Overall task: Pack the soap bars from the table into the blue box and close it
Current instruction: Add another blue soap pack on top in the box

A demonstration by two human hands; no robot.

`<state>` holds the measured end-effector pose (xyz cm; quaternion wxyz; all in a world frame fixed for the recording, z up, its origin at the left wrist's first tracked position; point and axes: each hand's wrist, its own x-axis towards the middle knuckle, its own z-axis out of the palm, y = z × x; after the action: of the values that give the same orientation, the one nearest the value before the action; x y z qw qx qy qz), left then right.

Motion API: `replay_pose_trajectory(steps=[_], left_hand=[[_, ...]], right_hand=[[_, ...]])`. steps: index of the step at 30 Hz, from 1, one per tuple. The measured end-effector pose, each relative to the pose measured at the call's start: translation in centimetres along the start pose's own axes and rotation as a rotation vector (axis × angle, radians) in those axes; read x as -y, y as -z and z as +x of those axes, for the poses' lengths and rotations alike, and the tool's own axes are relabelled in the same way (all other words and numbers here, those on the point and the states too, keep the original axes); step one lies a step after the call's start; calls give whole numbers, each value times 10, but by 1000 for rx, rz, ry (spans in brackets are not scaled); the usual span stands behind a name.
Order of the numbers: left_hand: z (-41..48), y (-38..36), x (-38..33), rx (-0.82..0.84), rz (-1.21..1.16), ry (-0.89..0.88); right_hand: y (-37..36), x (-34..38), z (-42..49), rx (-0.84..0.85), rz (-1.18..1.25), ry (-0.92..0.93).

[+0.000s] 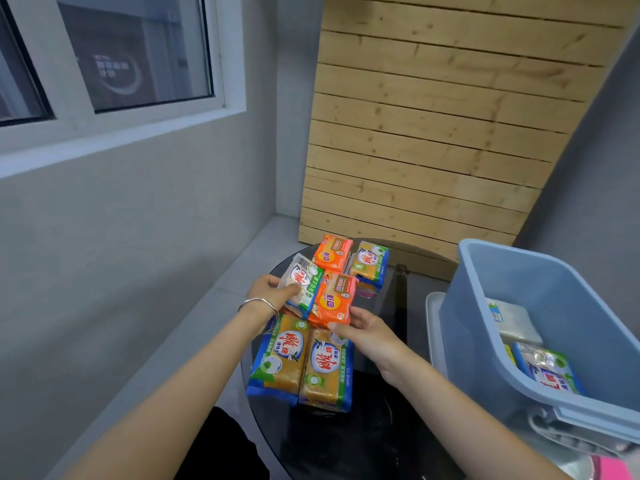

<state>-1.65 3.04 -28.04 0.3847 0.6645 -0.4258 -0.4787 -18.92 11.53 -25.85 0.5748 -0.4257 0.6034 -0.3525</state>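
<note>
Over the table (408,313), the left hand (268,294) grips a white soap pack (299,282) and the right hand (369,336) pinches an orange soap pack (334,301). Their slick wrappers may slip before reaching the blue box (491,282) at right.

Bare forearms, a thin silver bangle (259,304) on the left wrist.

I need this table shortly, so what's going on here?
A person is packing wrapped soap bars into a blue box. The left hand grips a white-and-green pack and the right hand holds the near orange pack, both among the pile on the round table. At least four other packs lie there. The box stands open at the right, with a few packed bars already inside.
</note>
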Motion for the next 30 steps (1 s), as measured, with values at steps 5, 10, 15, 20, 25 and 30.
replay_pose_trajectory(steps=[5, 10, 15, 20, 25, 30], left_hand=[[-4, 5, -21, -10, -239, 66], [-22, 26, -54, 36, -464, -49], [-67, 7, -99, 322, -630, -190], [-102, -38, -124, 548, -552, -301], [-115, -97, -136, 635, -383, -378], [-117, -155, -140, 727, -292, -392]], right_hand=[[3, 6, -7, -2, -19, 7], [13, 36, -20, -31, 10, 151], [27, 84, -40, 39, 142, 285], [75, 114, -55, 25, 313, 340], [142, 110, -71, -75, 301, 357], [204, 93, -84, -170, 223, 340]])
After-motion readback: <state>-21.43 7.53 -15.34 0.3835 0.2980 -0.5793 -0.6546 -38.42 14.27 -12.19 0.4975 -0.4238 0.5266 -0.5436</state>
